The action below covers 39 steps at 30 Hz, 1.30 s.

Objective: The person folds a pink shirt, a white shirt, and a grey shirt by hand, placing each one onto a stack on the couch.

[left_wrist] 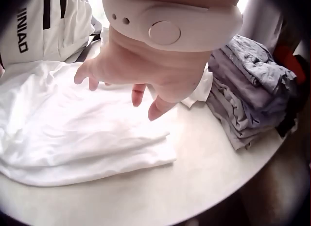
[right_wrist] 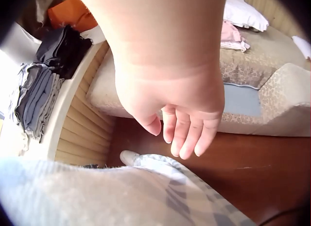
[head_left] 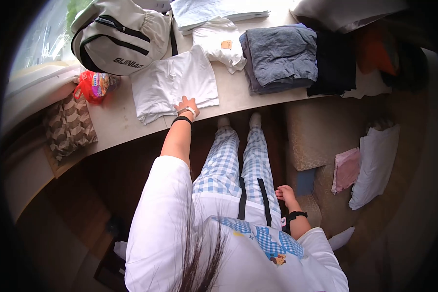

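Note:
A white garment (head_left: 155, 87) lies spread on the pale counter, its near edge close to the counter's front. My left hand (head_left: 186, 104) is over that near edge with its fingers spread. Seen from the left wrist, the left hand (left_wrist: 146, 75) has its fingers pointing down above the white cloth (left_wrist: 82, 128), gripping nothing. Low beside the checked trousers, my right hand (head_left: 286, 193) hangs away from the counter. The right wrist view shows the right hand (right_wrist: 175, 109) with loose fingers and nothing in them.
On the counter (head_left: 117, 117) are a backpack (head_left: 117, 39), a red plastic bag (head_left: 88, 87), a folded white shirt (head_left: 216, 41) and a stack of grey clothes (head_left: 280, 56). Dark clothes (head_left: 333, 63) lie farther right. A sofa (head_left: 309, 126) bears a pink cloth (head_left: 346, 168) and a white pillow (head_left: 376, 165).

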{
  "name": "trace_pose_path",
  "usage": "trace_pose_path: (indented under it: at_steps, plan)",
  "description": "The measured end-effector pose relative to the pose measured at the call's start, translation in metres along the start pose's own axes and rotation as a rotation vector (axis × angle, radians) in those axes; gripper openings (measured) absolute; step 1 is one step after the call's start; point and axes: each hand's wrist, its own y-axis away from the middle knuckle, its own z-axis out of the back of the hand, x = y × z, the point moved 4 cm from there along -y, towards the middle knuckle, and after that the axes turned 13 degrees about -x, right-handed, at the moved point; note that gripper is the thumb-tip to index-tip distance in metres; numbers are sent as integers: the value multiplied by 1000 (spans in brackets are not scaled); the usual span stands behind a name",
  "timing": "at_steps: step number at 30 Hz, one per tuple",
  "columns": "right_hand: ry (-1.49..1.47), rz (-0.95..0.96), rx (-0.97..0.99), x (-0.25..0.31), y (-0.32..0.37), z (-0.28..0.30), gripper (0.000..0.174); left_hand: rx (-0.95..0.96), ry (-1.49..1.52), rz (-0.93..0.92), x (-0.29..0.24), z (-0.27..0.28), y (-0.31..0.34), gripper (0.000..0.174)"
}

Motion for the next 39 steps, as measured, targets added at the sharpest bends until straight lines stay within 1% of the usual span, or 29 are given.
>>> trace_pose_path:
  at_steps: [2, 4, 5, 8, 9, 12, 14, 15, 18, 19, 22, 23, 24, 26, 27, 28, 30, 32, 33, 35, 36, 38, 39]
  plan:
    - [45, 48, 16, 13, -3, -6, 11, 69, -12, -73, 21, -22, 8, 32]
    - [41, 86, 31, 27, -3, -10, 12, 198, 135, -120, 29, -49, -8, 26]
    - [33, 102, 40, 33, -3, -11, 12, 476, 360, -90, 32, -64, -13, 25]
    - [45, 103, 29, 44, 0, -12, 11, -240, 324, 23, 37, -18, 3, 22]
    - [47, 95, 15, 49, 1, -11, 11, -280, 336, 94, 41, -14, 2, 26]
    - [46, 83, -7, 54, 4, -7, 10, -401, 236, 213, 51, -14, -1, 36]
    - [75, 79, -17, 53, 2, -6, 10, -400, 204, 244, 57, -16, -16, 43]
    - [77, 116, -12, 56, 5, -8, 10, -398, 190, 258, 59, -17, -21, 46]
    - [125, 171, 0, 71, 13, -22, 10, -303, 265, 207, 66, -14, -31, 50]
    - [123, 206, 24, 75, 12, -29, 10, -470, 380, 203, 70, -8, -26, 42]
    - [147, 405, 81, 98, 17, -50, 8, -534, 1137, 447, 103, 9, -28, 34]
    - [91, 515, 104, 109, 19, -58, 6, -771, 1265, 489, 112, 22, -22, 26]
    - [58, 566, 111, 126, 33, -67, 6, -711, 1490, 424, 117, 37, -15, 24]
    - [-2, 708, 171, 167, 67, -90, 9, -578, 1931, 260, 130, 91, 14, 20]
    - [-35, 744, 279, 192, 94, -106, 13, -464, 2026, 134, 134, 122, 39, 13]
    - [-65, 779, 389, 219, 128, -123, 17, -383, 2075, 17, 138, 155, 71, 12]
    - [-123, 879, 657, 267, 213, -154, 31, -203, 2134, -228, 137, 220, 143, 12]
    - [-113, 1010, 879, 302, 312, -170, 52, -81, 2064, -436, 126, 265, 211, 14]
    - [-156, 1131, 934, 312, 354, -170, 57, -20, 2020, -533, 118, 282, 244, 15]
    - [-245, 1382, 1042, 324, 420, -160, 68, 95, 1958, -578, 96, 305, 302, 21]
    - [-212, 1485, 950, 326, 437, -151, 76, 75, 1893, -615, 87, 310, 322, 30]
    - [161, 1728, 862, 330, 473, -125, 71, 179, 1958, -614, 72, 326, 358, 50]
    - [116, 1605, 880, 324, 483, -120, 63, 210, 1993, -605, 68, 325, 366, 51]
